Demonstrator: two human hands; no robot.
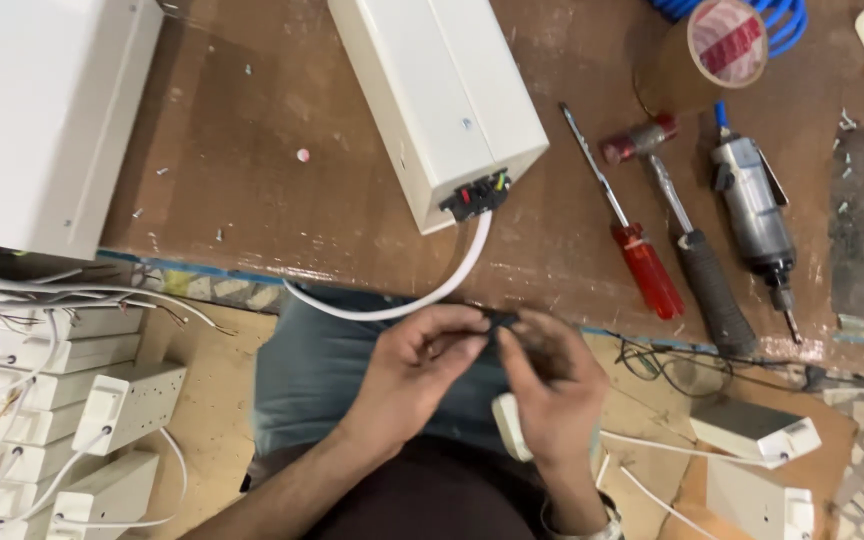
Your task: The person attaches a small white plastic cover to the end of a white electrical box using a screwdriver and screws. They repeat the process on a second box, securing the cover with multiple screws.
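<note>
White cable (422, 300) ran from the end of a long white box (442, 100) on the counter (282, 200), curved down over the counter's front edge, and ended between the person's two hands just below that edge. Both hands met there, above the lap. Left hand (422, 365) came in from the lower left, forearm angled upward, its fingers curled narrow and pinched on a small dark piece (500, 320) at the cable's end. Right hand (552, 385) rose from below with the wrist nearly straight, its thumb and fingers closed on the same dark piece from the other side; what exactly the piece was could not be told. A white plug-like part (507, 425) showed just beneath the right hand. On the counter to the right lay a red-handled screwdriver (637, 250), a small hammer (692, 250) and a grey air tool (757, 220), all well apart from the hands. White boxes with cords (102, 420) were stacked at lower left.
</note>
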